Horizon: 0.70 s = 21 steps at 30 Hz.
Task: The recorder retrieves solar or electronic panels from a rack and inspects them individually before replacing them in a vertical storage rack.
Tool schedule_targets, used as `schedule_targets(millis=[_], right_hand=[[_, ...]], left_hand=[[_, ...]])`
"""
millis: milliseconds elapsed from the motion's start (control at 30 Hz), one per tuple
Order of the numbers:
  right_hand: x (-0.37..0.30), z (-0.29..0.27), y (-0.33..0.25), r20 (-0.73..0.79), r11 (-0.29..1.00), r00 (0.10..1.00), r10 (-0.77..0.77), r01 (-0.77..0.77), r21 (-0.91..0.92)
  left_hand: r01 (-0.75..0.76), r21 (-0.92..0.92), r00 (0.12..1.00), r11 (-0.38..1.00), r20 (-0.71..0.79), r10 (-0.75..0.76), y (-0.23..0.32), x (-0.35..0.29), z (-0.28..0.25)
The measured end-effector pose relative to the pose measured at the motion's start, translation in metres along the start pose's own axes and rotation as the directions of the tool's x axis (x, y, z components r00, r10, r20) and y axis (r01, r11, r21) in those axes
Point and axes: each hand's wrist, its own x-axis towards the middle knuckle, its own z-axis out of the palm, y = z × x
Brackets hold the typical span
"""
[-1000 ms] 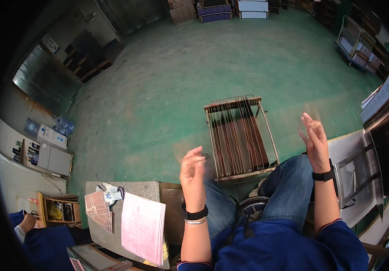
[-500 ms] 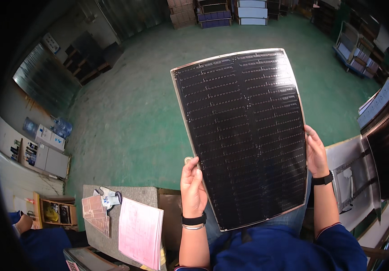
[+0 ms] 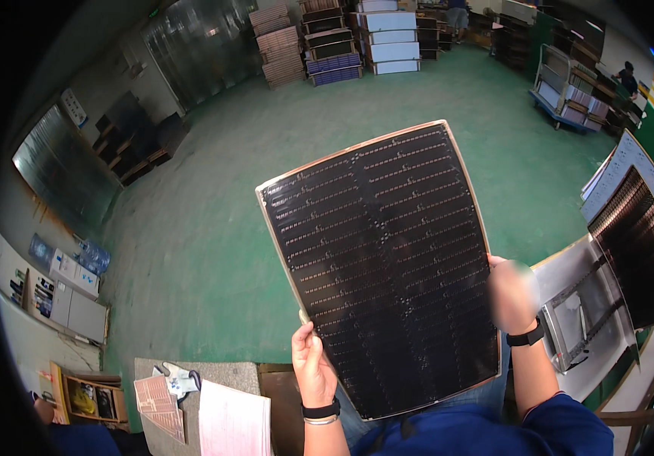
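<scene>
A large black circuit-board panel (image 3: 380, 273) with rows of small pale marks and a thin light border is held up in front of me, its far end angled to the left. My left hand (image 3: 313, 372) is closed on its left edge, thumb and fingers pinching the rim near the lower part. On the opposite edge my right hand (image 3: 515, 298) grips somewhat higher up; most of that hand is blurred, with fingertips visible at the rim. The near end of the panel lies just above my lap.
Left of me, a grey-topped table (image 3: 228, 371) bears pink-white paper sheets (image 3: 234, 418), a patterned board piece (image 3: 158, 406) and a glove (image 3: 180, 382). At right stand a metal tray (image 3: 570, 319) and another dark panel (image 3: 642, 247). Stacks (image 3: 391, 42) and a loaded trolley (image 3: 570, 95) stand far back.
The view has tilted up, showing more of the far room. The panel and both hands sit lower in the picture, and the panel has turned slightly counter-clockwise. Both hands keep their hold.
</scene>
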Motion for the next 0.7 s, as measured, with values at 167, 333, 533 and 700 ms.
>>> schedule_targets(millis=[167,333,533,700], right_hand=[[-0.001,0.008,-0.003,-0.013,1.0,1.0,-0.001,0.001,-0.007],[0.002,0.015,-0.004,-0.04,0.993,0.994,0.101,-0.099,0.057],[0.013,-0.006,0.004,-0.016,0.972,0.997,-0.071,0.066,-0.224],[0.029,-0.024,0.028,0.15,0.94,0.933,-0.326,0.337,-0.052]], left_hand=[[0.027,-0.032,1.0,0.999,0.016,-0.026,0.002,0.001,0.005],[0.031,-0.106,0.996,0.994,-0.075,-0.039,0.003,0.0,0.015],[-0.045,0.065,0.999,0.997,-0.005,0.045,-0.002,0.004,0.002],[-0.157,0.143,0.982,0.977,0.127,0.139,-0.01,0.012,-0.003]])
